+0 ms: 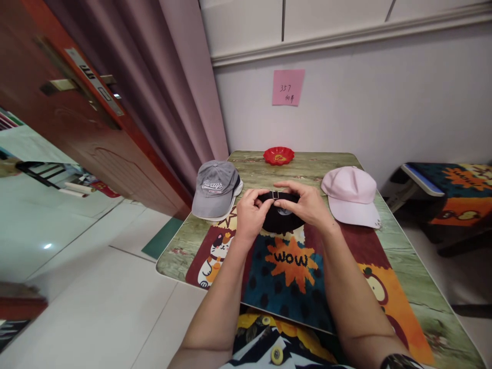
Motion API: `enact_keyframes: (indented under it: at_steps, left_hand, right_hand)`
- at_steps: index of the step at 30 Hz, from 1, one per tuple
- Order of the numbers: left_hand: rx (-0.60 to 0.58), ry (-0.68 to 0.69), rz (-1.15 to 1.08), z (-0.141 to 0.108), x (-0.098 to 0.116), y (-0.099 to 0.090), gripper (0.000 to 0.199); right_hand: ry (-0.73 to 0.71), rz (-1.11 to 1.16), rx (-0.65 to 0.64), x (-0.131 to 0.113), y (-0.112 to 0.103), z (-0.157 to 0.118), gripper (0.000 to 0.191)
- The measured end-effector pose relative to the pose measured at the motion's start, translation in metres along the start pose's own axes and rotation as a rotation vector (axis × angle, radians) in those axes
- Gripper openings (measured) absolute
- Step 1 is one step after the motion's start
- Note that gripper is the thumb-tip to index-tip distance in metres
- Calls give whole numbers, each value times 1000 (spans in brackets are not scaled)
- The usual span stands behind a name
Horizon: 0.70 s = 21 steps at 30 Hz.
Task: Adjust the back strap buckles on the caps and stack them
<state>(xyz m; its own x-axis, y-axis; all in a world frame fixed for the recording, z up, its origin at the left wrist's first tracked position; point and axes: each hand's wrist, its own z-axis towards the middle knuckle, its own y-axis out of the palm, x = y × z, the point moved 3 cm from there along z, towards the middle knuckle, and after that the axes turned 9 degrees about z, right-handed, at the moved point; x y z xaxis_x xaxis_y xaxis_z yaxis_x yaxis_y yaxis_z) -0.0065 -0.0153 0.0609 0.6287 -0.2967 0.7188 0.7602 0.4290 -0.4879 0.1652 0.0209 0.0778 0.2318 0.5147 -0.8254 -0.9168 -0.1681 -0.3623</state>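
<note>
A black cap [282, 223] is held just above the table mat, its back strap with a metal buckle turned up and toward me. My left hand [251, 212] pinches the strap on the left of the buckle. From the right, my right hand [305, 202] grips the same strap between thumb and fingers, with the forefinger stretched out behind it. Part of a pale label with letters shows inside the cap. To the left lies a grey cap [215, 187] with white lettering, resting over other caps. A pink cap [351, 195] sits at the right.
A red scalloped dish [279, 156] stands at the table's far edge by the wall. Under my hands lies a colourful mat [288, 287] on the wood-patterned table [177, 256]. A door [126, 133] and curtain are at the left; another small table [453, 179] stands at the right.
</note>
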Motion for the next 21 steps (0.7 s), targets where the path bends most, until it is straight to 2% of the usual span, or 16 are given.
enact_keyframes:
  at_steps: [4,9,11,15,21]
  left_hand:
    - [-63,-79,-84,1,0,1,16]
    - [-281,-203,-257,-1,3,2,20]
    - [-325,-242,-325,-2,4,3,23]
    - [-305,-275,-392,0,3,5,24]
    - [-239,-251,-362,2,2,5,19]
  right_hand:
    - [-122,-65,-1,-4,1,1,27]
    - [-154,-81,-2,-3,3,1,21]
    - [-164,-87,-14,-4,4,1,21]
    - [-201,-114,-50,-6,6,1,20]
    - [-212,-174,-105,-2,6,2,21]
